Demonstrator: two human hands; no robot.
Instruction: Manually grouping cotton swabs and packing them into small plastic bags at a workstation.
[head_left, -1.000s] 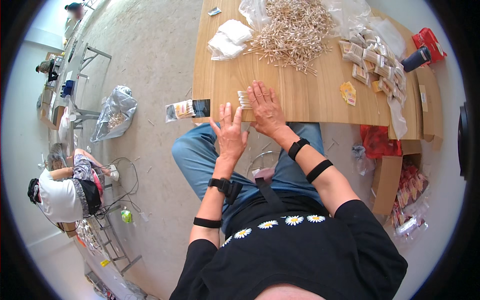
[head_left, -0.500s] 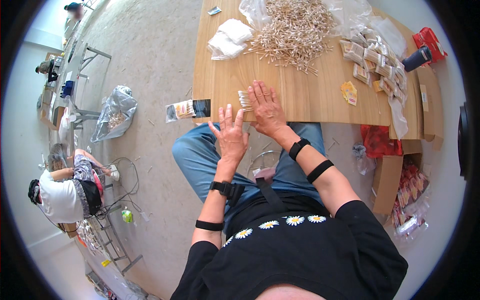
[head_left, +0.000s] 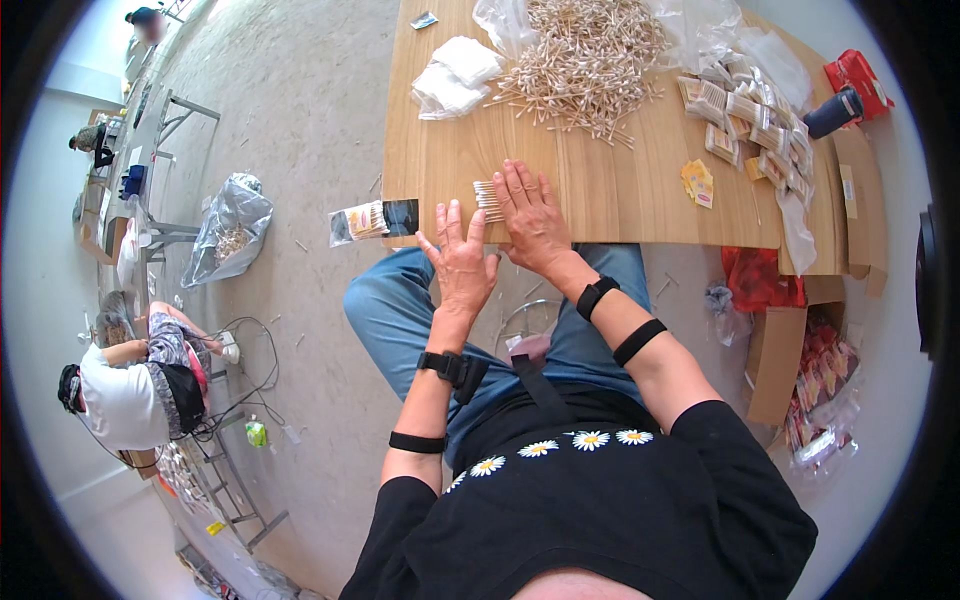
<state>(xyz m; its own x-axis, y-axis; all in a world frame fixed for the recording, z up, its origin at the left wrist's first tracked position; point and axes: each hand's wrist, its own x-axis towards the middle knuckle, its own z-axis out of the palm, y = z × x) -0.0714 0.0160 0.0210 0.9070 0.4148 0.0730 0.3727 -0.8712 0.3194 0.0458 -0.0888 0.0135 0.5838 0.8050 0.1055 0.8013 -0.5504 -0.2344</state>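
Observation:
My right hand [head_left: 533, 215] lies flat on the wooden table [head_left: 440, 150], fingers stretched out, palm over part of a small row of cotton swabs [head_left: 487, 199]. The swabs' left ends show beside the fingers; the rest is hidden beneath them. Just left of that row, my left hand [head_left: 462, 260] is at the table's front edge with fingers outstretched, holding nothing. A clear packet of cotton swabs [head_left: 358, 222] juts out past the left edge of the table, next to a dark patch [head_left: 402, 216]. Farther back rises a big heap of loose cotton swabs [head_left: 590, 60].
White plastic bags [head_left: 458, 75] lie at the back left. Filled swab packets [head_left: 755, 120] are piled on the right, near yellow cards [head_left: 697, 184] and a dark bottle [head_left: 834, 112]. Cardboard boxes [head_left: 775, 365] stand below right. Left, a seated person [head_left: 135, 390] is beside a bag [head_left: 230, 230] on the floor.
My left hand has shifted slightly up and to the left, while the right hand stays over the swabs. Otherwise, little differs.

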